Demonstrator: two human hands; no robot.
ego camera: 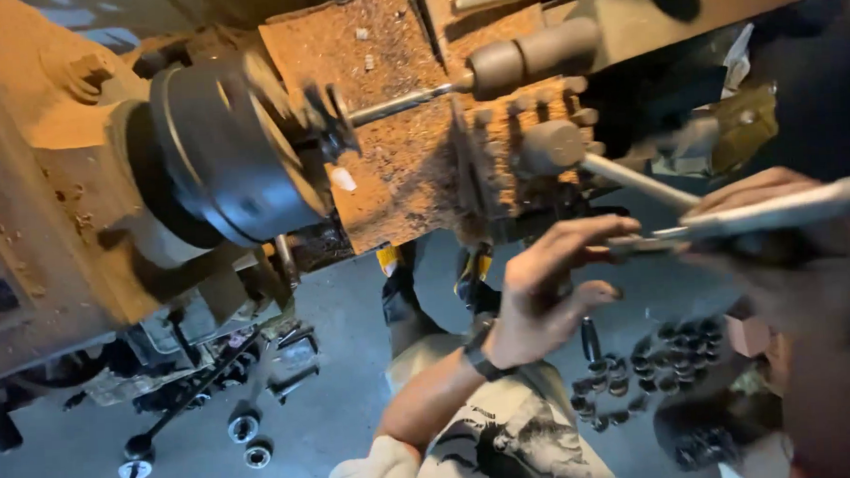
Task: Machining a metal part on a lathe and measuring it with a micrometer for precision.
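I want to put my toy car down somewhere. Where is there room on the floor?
Bare grey floor lies between the loose rods and round parts under the lathe and the person's legs. The floor below those parts is free too. It is crowded by the heap of small dark metal pieces beneath the left hand and right hand.

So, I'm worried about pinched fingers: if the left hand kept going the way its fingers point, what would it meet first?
Probably the slim grey metal measuring tool held by the right hand; the left hand fingertips are already at its tip, though depth is unclear.
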